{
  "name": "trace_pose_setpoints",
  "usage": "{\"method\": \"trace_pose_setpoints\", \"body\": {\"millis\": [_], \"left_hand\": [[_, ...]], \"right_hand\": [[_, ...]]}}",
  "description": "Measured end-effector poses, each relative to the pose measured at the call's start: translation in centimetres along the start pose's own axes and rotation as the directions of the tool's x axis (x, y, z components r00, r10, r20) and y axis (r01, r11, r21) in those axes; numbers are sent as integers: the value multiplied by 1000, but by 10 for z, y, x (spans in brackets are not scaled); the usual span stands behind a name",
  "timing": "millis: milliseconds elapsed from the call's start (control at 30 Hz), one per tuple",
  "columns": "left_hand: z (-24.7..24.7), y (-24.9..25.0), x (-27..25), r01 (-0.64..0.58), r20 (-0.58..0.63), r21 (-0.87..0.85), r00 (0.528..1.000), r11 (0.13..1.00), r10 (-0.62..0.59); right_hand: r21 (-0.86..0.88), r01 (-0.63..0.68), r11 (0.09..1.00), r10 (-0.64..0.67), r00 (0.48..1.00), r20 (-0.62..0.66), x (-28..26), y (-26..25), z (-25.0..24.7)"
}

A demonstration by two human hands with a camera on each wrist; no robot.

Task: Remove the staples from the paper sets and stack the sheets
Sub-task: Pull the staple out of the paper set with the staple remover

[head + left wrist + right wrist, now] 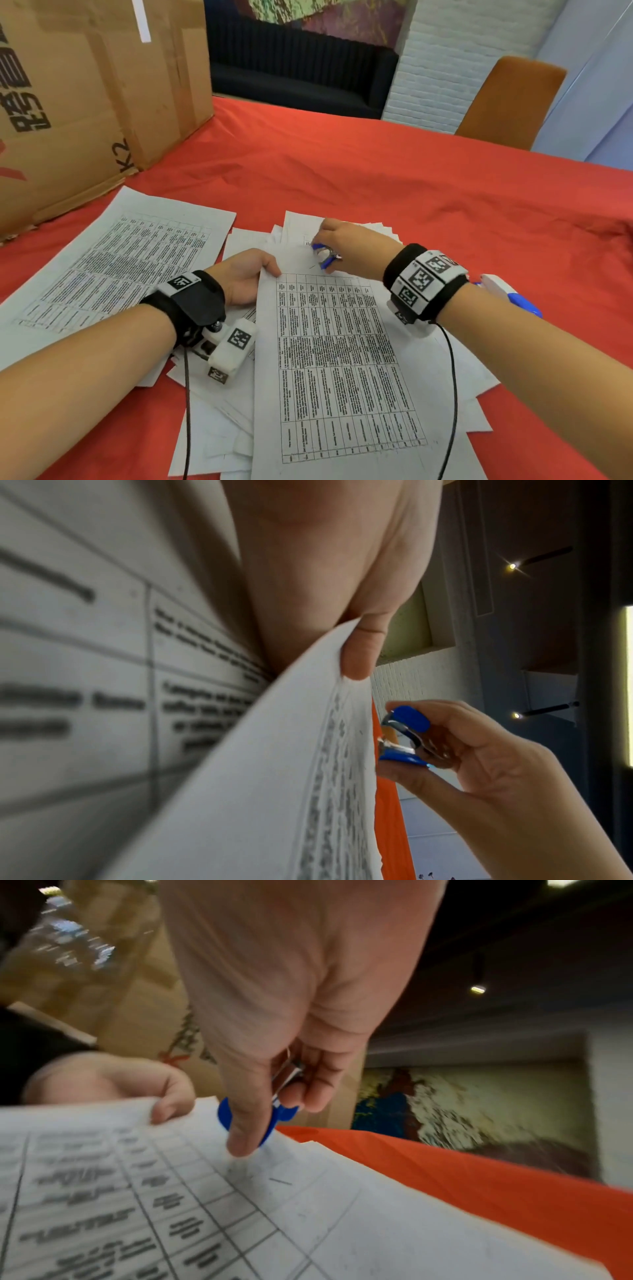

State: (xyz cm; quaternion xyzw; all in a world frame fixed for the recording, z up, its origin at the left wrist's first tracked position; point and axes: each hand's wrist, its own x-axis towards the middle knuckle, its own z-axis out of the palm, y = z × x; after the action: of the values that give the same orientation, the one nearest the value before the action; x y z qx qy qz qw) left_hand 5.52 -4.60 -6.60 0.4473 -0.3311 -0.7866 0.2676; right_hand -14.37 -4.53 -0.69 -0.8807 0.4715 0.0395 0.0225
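A printed paper set (337, 363) with a table on it lies on top of a loose pile of sheets. My left hand (251, 274) pinches its top left edge, thumb (359, 653) on top. My right hand (337, 245) holds a blue staple remover (323, 257) just above the set's top corner. A thin dark staple (280, 1181) sits in the paper right below the blue staple remover (246, 1118). In the left wrist view the staple remover (404, 737) is squeezed between thumb and fingers beside the lifted paper edge (308, 750).
A stack of printed sheets (113, 263) lies to the left on the red tablecloth (411, 185). A large cardboard box (89, 89) stands at the back left. A white and blue stapler (510, 294) lies behind my right wrist. An orange chair (510, 102) stands beyond the table.
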Motion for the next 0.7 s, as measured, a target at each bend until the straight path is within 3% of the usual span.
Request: {"method": "trace_pose_setpoints", "body": {"millis": [333,567,700], "left_hand": [[-2,-1,1,-6,47,-25,999,1000,7],[-1,-1,0,-4,90,-90,996,996,12],[1,-1,-1,17,49,-91,999,996,-12]], "right_hand": [[-259,68,963,-52,996,67,7,-19,9],[-330,98,939,-69,993,100,7,-31,9],[-359,100,928,-61,991,119,6,-37,10]]}}
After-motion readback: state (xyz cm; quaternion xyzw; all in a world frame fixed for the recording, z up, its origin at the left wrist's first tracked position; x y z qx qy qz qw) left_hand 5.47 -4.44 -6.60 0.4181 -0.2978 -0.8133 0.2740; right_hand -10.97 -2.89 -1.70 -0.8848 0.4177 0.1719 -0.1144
